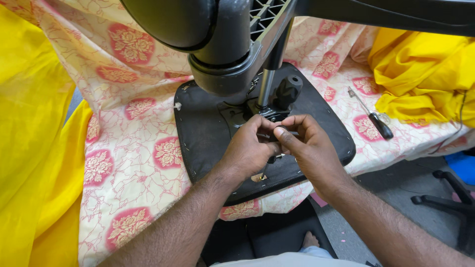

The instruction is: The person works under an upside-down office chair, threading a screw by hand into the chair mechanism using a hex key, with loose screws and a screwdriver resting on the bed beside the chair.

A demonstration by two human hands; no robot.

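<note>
On the floral pink-and-cream cloth, a black-handled screwdriver point(371, 114) lies right of the upturned black chair seat point(208, 133), yellow fabric point(29, 148) at both sides. Left hand point(250, 148) and right hand point(309, 148) meet, fingers pinched on a small metal part point(275, 136) below the seat's mechanism.

From my remote seat I see a bed point(148, 123) spread with a cream sheet printed with pink rose medallions, and it carries everything here. Lying directly on it, bottom side up, is a black office-chair seat point(208, 133), its near edge hanging past the bed's front edge. To the right of the seat, well apart from it, a screwdriver point(372, 114) with a black handle lies on the sheet, tip pointing away from me. Yellow cloth point(29, 148) drapes over the bed's left side, and another heap of yellow cloth point(425, 74) sits at the far right, just beyond the screwdriver.
</note>
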